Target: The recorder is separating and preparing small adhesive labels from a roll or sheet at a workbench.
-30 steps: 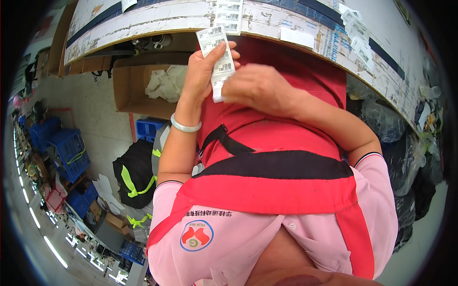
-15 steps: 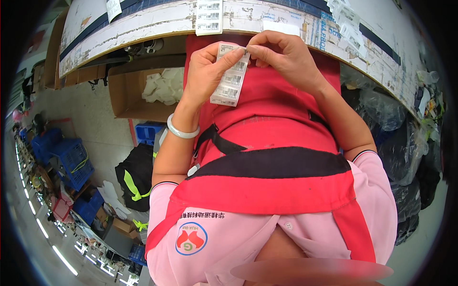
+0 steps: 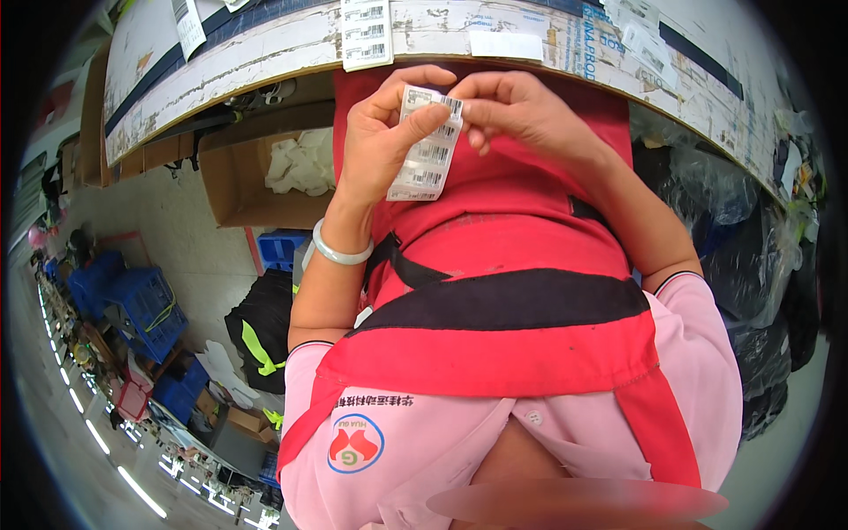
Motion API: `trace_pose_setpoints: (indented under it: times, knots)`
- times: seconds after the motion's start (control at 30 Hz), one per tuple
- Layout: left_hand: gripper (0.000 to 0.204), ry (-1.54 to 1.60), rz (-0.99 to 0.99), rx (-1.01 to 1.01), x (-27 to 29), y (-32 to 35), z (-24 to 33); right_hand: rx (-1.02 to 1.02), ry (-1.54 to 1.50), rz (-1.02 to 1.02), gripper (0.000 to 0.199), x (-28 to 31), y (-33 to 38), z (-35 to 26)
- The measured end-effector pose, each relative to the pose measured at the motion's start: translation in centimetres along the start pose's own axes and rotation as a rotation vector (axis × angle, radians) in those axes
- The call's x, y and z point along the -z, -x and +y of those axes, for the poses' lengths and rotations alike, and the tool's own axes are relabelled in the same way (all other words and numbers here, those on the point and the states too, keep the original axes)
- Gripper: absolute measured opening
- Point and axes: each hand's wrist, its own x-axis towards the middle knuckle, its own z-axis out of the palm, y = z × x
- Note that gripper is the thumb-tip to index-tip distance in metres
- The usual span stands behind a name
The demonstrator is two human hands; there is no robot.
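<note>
Label strip held up in front of the worktable (image 3: 265,62)

My left hand (image 3: 380,146) pinches the strip of barcode labels (image 3: 428,146) against my red apron (image 3: 495,230); my right hand (image 3: 521,110) has thumb and forefinger narrowed on its top label. I judge that label could tear or stick crookedly if the strip flexes.

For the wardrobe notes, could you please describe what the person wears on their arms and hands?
Both hands, left hand and right hand, are bare, without gloves. A pale, smooth bangle circles the left wrist. Short pink sleeves with dark-trimmed cuffs end above the elbows.
</note>
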Motion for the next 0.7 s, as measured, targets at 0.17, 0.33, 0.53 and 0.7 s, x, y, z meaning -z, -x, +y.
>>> trace_pose_setpoints:
  times: [0.17,0.33,0.53,0.7]
  knots:
    - [0.016,-0.008,0.025,0.029,0.2,0.1,-0.6,0.002,0.061,0.109,0.021,-0.6,0.6,0.9]
    - [0.011,-0.041,0.088,0.055,-0.1,-0.7,-0.7,0.119,0.215,0.303,0.021,-0.4,1.1,-0.2]
    - [0.012,-0.092,-0.027,0.030,-0.1,-2.0,-1.1,0.204,0.298,0.406,0.018,1.4,0.7,-0.1]
    - [0.014,-0.040,-0.058,0.033,0.9,-2.1,-2.2,0.417,0.547,0.629,0.017,5.5,0.1,-2.1]
